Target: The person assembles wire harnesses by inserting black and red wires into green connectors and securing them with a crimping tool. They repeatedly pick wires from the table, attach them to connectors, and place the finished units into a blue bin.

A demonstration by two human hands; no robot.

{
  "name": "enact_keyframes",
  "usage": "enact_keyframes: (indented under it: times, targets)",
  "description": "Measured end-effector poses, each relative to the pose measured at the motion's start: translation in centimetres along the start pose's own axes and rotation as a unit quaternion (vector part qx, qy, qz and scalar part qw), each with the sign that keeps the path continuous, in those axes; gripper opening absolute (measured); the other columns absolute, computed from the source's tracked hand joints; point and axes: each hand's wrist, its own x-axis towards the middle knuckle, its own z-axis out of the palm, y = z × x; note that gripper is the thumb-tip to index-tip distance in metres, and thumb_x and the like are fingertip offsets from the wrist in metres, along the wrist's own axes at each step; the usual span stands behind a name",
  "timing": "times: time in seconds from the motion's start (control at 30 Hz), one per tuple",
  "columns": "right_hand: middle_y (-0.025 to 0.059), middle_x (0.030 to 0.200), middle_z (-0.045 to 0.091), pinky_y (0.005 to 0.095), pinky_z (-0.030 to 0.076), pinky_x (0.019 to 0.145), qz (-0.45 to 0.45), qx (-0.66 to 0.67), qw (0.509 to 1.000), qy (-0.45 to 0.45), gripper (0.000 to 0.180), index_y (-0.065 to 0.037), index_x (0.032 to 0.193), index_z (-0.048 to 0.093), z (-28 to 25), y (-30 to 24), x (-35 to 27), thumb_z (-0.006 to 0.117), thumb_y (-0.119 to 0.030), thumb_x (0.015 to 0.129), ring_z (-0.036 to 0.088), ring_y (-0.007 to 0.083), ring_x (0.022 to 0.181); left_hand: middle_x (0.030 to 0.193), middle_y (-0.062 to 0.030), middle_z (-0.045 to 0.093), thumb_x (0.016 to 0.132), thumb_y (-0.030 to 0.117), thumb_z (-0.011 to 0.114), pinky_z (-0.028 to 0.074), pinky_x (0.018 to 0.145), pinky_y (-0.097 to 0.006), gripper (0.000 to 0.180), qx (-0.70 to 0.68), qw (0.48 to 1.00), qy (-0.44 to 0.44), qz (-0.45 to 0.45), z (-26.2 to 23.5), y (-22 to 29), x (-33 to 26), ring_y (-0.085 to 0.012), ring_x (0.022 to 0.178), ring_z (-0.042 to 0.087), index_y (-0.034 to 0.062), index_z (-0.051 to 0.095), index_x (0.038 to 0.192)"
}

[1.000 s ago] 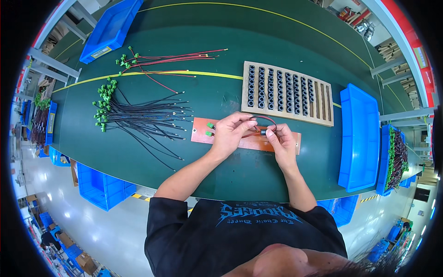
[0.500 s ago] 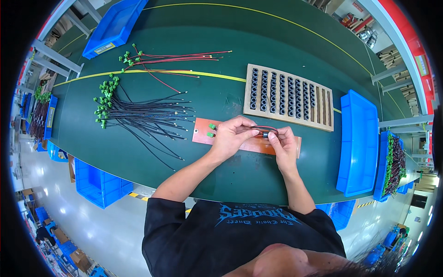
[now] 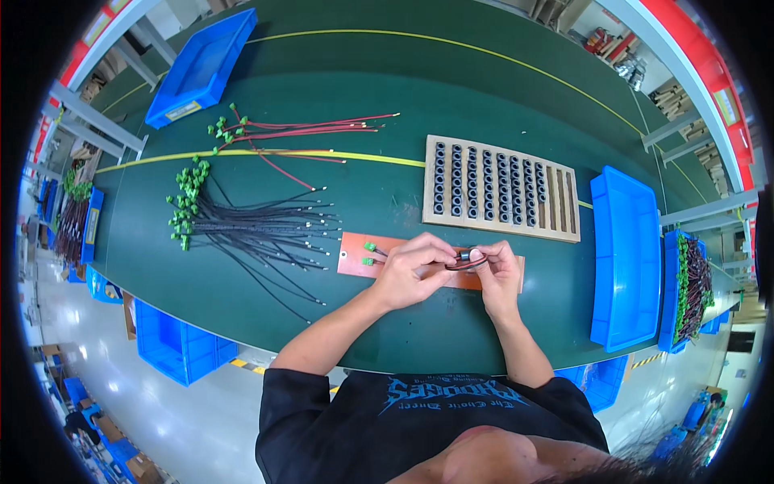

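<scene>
Between my hands, above the orange-brown board (image 3: 395, 244), is a small black ferrite core (image 3: 464, 256) with red and black wires (image 3: 461, 267) running at it. My left hand (image 3: 414, 272) is closed, pinching the wires beside the core. My right hand (image 3: 501, 273) is closed too, its thumb and fingers on the core and the wire loop. Fingers partly hide how the wires pass through the core. Two green connectors (image 3: 369, 247) lie at the board's left end, with wires leading toward my left hand.
Beyond my hands stands a wooden rack (image 3: 501, 229) with rows of black cores. Black wires (image 3: 258, 222) with green connectors spread on the left, red wires (image 3: 322, 127) behind them. Blue bins stand at right (image 3: 625, 266) and far left (image 3: 197, 68); another (image 3: 173, 347) sits below the table's edge.
The wire loop, which arched over the far side of the core, now lies on its near side. Both hands stay close together over the board. The whole view has shifted slightly.
</scene>
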Motion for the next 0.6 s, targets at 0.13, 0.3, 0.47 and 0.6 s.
enact_keyframes:
  times: [0.13, 0.3, 0.47, 0.6]
  targets:
    - [0.0102, 0.106, 0.07, 0.0282, 0.055, 0.088, 0.004, 0.01, 1.0, 0.001, 0.012, -0.002, 0.105, 0.054, 0.0, 0.2, 0.1, 0.066, -0.005, 0.102, 0.069, 0.0143, 0.098, 0.106, -0.0132, 0.072, 0.088, -0.01, 0.07, 0.061, 0.084, -0.031, 0.013, -0.072, 0.987, 0.024, -0.143, 0.5, -0.5, -0.6, -0.0192, 0.096, 0.071, -0.0031, 0.07, 0.098]
    - [0.0083, 0.105, 0.068, 0.0267, 0.053, 0.083, -0.022, -0.024, 0.999, -0.002, 0.011, -0.003, 0.106, 0.055, 0.1, 0.4, 0.0, 0.065, -0.004, 0.102, 0.065, 0.0114, 0.091, 0.1, -0.0112, 0.068, 0.088, -0.01, 0.071, 0.06, 0.08, -0.029, 0.009, -0.079, 0.987, 0.035, -0.139, 0.4, -1.2, -0.2, -0.0156, 0.091, 0.069, -0.0035, 0.065, 0.091]
    - [0.0079, 0.106, 0.068, 0.026, 0.052, 0.084, 0.008, -0.039, 0.999, -0.01, 0.015, -0.002, 0.11, 0.056, 0.0, 0.0, 0.0, 0.067, -0.003, 0.1, 0.064, 0.0111, 0.092, 0.098, -0.0094, 0.065, 0.085, -0.013, 0.074, 0.059, 0.079, -0.027, 0.013, -0.081, 0.982, 0.017, -0.171, 0.1, -1.9, -0.3, -0.0147, 0.09, 0.067, -0.0035, 0.065, 0.088]
    - [0.0085, 0.105, 0.07, 0.026, 0.053, 0.088, 0.04, -0.069, 0.997, -0.011, 0.021, -0.001, 0.114, 0.06, 0.0, -0.7, 0.2, 0.072, -0.004, 0.097, 0.067, 0.0131, 0.099, 0.097, -0.0083, 0.064, 0.084, -0.014, 0.075, 0.059, 0.083, -0.028, 0.016, -0.155, 0.969, 0.033, -0.189, 0.3, -2.2, -0.2, -0.0151, 0.091, 0.068, -0.0024, 0.066, 0.089]
